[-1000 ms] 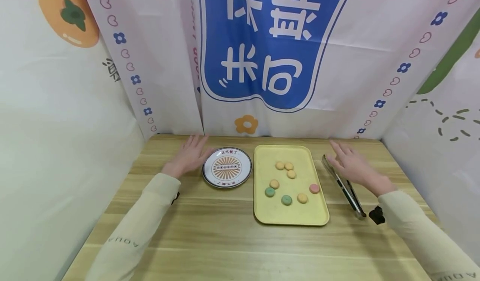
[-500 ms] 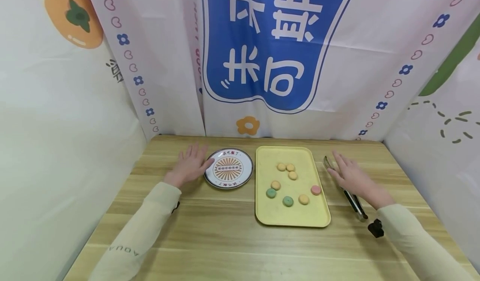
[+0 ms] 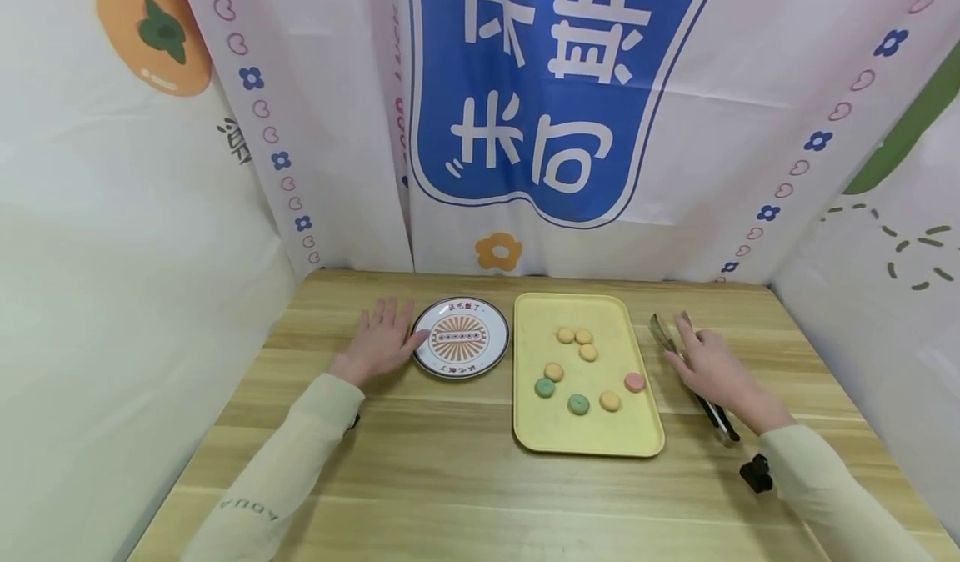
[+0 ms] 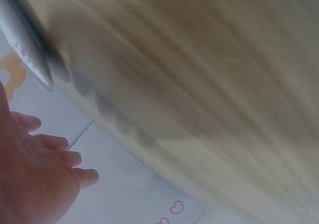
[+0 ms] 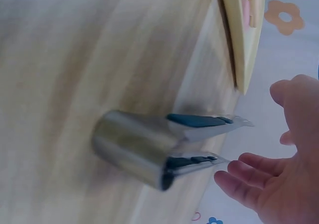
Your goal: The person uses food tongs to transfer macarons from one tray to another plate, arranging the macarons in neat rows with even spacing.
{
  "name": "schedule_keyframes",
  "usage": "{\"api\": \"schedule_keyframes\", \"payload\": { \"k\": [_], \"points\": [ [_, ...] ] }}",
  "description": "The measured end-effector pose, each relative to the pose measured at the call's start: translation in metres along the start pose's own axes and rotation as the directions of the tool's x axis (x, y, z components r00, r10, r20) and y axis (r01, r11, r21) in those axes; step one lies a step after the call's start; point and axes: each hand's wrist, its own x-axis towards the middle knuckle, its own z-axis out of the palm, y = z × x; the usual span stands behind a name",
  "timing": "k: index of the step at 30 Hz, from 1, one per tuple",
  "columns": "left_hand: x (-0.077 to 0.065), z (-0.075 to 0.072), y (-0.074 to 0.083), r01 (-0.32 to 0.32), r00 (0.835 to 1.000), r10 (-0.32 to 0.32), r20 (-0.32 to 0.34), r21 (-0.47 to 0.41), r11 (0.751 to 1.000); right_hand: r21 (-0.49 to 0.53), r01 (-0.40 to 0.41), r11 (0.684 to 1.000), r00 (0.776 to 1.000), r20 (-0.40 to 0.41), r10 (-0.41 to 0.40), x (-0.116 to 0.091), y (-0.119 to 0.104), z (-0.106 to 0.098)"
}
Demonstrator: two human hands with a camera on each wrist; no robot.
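Observation:
My left hand (image 3: 381, 341) is spread at the left rim of a round white plate (image 3: 459, 337) with an orange ray pattern. Its thumb overlaps the rim in the head view; in the left wrist view the fingers hang apart from the plate (image 4: 25, 47), holding nothing. Metal tongs (image 3: 717, 418) with dark grips lie on the table right of the yellow tray. Over them hovers my right hand (image 3: 716, 370), hiding their middle. From the right wrist, the tongs' rounded end (image 5: 132, 147) faces the camera, and the loosely bent fingers are around nothing.
The yellow tray (image 3: 588, 439) carries several small round macaron-like sweets: cream ones, two green (image 3: 578, 404) and one pink (image 3: 634, 382). Wooden table (image 3: 420, 479) extends in front. Printed white cloth walls (image 3: 337, 128) stand behind and at both sides.
My right hand has come down over the tongs, its fingers bending a little. The left hand has shifted slightly toward me beside the plate. The whole head view has drifted slightly.

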Motion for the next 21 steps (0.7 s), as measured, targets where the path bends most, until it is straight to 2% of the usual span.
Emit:
{"api": "schedule_keyframes", "payload": {
  "k": [12,16,21],
  "points": [
    [-0.006,0.010,-0.001,-0.065,0.997,0.068,-0.043,0.063,0.996,-0.010,-0.015,1.000,1.000,-0.024,0.015,-0.010,0.006,0.005],
    [-0.007,0.012,-0.001,-0.102,0.993,0.107,-0.046,0.101,0.990,-0.019,-0.060,0.998,0.997,0.052,0.061,-0.019,0.011,0.008],
    [-0.006,0.015,-0.003,-0.105,0.993,0.111,-0.037,0.132,0.986,-0.035,-0.095,0.995,0.988,0.122,0.099,-0.022,0.015,0.012]
  ]
}}
